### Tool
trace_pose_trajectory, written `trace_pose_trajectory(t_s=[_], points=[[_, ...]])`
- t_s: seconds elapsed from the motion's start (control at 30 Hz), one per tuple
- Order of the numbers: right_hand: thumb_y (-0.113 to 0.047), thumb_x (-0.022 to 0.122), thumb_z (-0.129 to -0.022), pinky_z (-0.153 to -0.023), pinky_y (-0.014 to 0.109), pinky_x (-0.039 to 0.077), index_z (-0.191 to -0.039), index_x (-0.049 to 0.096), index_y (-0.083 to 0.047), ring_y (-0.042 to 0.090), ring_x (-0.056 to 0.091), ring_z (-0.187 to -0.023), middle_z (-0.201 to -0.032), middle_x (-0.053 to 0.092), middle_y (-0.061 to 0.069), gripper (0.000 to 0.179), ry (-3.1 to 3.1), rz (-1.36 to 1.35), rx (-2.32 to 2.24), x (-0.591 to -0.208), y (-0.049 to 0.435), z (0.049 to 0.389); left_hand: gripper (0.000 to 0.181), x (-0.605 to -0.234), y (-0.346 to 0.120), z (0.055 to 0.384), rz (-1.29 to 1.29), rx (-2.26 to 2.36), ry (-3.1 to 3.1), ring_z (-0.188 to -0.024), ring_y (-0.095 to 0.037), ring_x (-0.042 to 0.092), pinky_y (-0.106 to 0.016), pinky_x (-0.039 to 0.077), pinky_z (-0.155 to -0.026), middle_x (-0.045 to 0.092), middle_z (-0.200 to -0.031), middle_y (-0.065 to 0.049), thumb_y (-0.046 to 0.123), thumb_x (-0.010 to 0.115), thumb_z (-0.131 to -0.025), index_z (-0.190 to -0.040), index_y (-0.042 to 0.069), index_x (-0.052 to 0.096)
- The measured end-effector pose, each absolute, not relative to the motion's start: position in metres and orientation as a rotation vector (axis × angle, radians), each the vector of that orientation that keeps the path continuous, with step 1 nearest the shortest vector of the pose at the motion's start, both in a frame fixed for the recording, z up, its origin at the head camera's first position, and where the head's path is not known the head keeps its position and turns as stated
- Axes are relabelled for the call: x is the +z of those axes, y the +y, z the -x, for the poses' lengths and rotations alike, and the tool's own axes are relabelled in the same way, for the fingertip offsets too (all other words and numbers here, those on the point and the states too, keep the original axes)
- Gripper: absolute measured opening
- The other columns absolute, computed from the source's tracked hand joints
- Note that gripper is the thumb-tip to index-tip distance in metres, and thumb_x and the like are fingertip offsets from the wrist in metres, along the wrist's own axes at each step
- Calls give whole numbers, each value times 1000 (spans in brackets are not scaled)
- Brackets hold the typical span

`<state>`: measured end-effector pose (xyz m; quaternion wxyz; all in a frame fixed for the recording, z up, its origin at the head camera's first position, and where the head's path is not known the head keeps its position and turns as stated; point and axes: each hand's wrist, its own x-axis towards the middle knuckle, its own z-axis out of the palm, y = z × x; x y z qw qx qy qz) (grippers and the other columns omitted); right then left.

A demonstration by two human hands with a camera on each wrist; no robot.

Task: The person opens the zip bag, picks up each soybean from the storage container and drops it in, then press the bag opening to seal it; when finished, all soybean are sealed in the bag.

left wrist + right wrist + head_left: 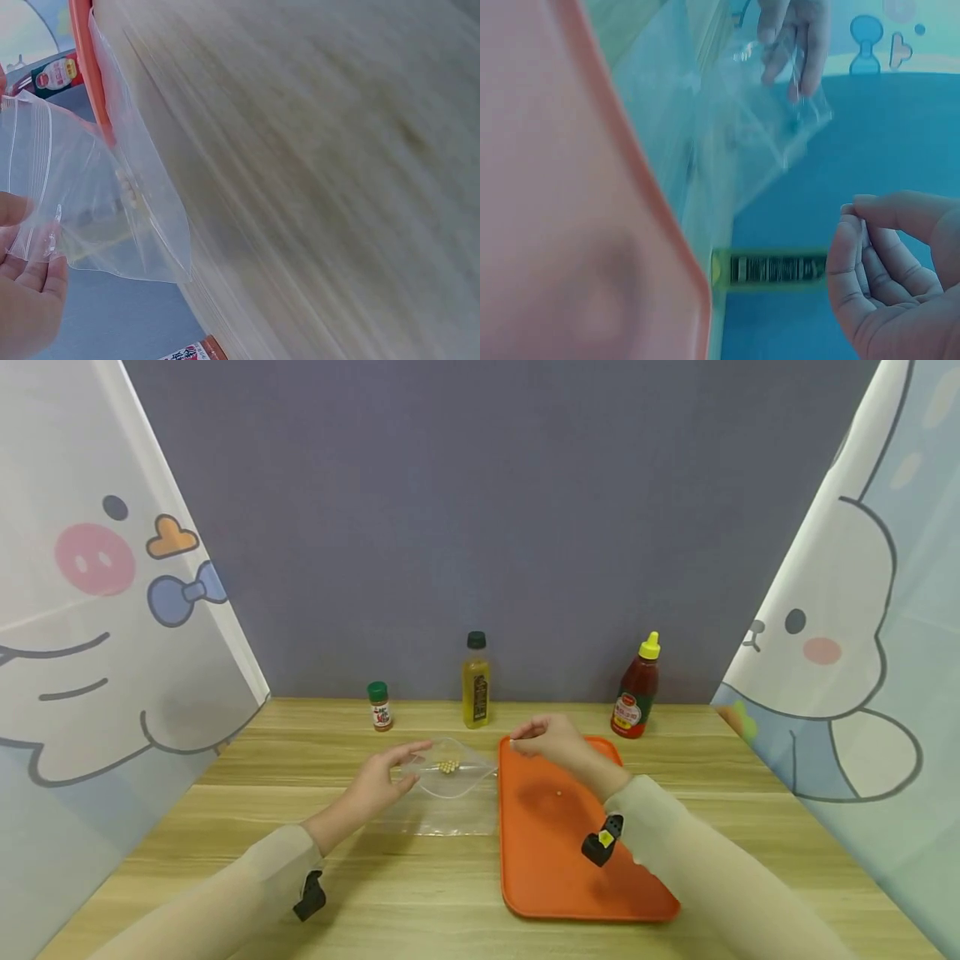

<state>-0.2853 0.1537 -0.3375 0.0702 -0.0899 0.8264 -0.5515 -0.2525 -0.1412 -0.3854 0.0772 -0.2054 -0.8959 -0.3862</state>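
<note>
My left hand (382, 777) holds the mouth of a clear zip bag (453, 785) between thumb and fingers. In the left wrist view the bag (90, 187) spreads away from the fingertips. Several small pale-yellow round beans (448, 767), which look like soybeans, lie together inside it. Over the back left part of the orange tray (540, 868) hovers my right hand (551, 742), thumb and forefinger tips pinched on a tiny pale bean, mostly hidden by the fingers. The right wrist view shows that pinching hand (892, 262) apart from the bag. One loose bean (558, 792) rests on the tray.
At the back of the wooden table (262, 793) stand a small green-capped spice jar (381, 708), an oil bottle (476, 685) and a ketchup bottle (635, 692) with a yellow cap. A grey panel (480, 527) rises behind, with cartoon-printed sheets on both sides.
</note>
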Motion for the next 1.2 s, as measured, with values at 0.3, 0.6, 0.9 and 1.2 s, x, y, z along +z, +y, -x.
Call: trace_pose_trajectory(t_s=[0.3, 0.6, 0.9, 1.2], points=[[-2, 73, -82, -62, 30, 60, -96, 71, 6, 21, 68, -66, -81, 73, 14, 17, 2391, 396, -1734, -337, 95, 280, 57, -384, -141, 254, 646, -1186, -2654, -116, -38, 59, -28, 51, -66, 65, -123, -17, -4, 66, -86, -138, 13, 53], [-5, 74, -82, -53, 34, 59, -88, 75, -2, 33, 70, -64, -76, 73, 11, 7, 2606, 500, -1516, -340, 63, 269, 56, -384, -143, 252, 674, -1181, -2639, -113, -35, 61, -52, 54, -90, 69, -116, -16, -4, 67, -85, -138, 11, 54], [-3, 71, -83, -40, 25, 52, -88, 75, 1, 15, 58, -42, -76, 73, 16, 7, 2700, 455, -1417, -345, 57, 264, 57, -386, -142, 253, 683, -1212, -2640, -114, -37, 61, -36, 55, -77, 67, -119, -18, -4, 67, -86, -138, 12, 53], [-2, 72, -82, -50, 39, 59, -89, 74, 4, 11, 58, -43, -78, 73, 12, 10, 2709, 493, -1419, -351, 63, 264, 57, -385, -140, 253, 703, -1227, -2645, -115, -37, 60, -57, 51, -93, 66, -123, -16, -5, 66, -86, -139, 12, 53]])
